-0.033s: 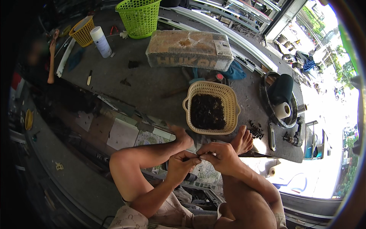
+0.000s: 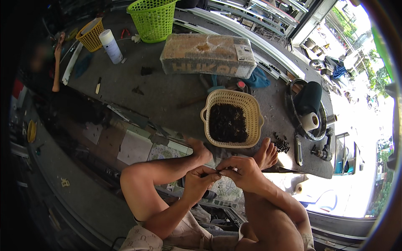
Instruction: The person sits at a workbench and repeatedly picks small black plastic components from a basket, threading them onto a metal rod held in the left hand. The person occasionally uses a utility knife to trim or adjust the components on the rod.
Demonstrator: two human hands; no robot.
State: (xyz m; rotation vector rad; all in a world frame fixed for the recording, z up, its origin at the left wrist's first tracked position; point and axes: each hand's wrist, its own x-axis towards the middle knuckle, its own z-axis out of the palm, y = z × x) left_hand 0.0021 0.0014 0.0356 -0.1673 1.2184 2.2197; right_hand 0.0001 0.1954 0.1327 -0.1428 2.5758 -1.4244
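Note:
My left hand [image 2: 198,180] and my right hand [image 2: 243,172] meet fingertip to fingertip above my lap. Both are closed in a pinch on a small dark piece [image 2: 218,172], too small for its kind to show. Just beyond them, on the dark worktop [image 2: 167,100], stands a cream plastic basket [image 2: 254,109] holding a heap of small black pieces [image 2: 227,123]. More small black pieces [image 2: 281,143] lie loose to the right of the basket, beside my right foot [image 2: 266,155].
A taped cardboard box [image 2: 208,54] lies behind the basket. Farther left are a green basket [image 2: 151,21], a white spray can [image 2: 110,46] and a yellow basket [image 2: 90,35]. To the right lie a black ring [image 2: 293,115], a utility knife [image 2: 298,149] and a drill [image 2: 322,152].

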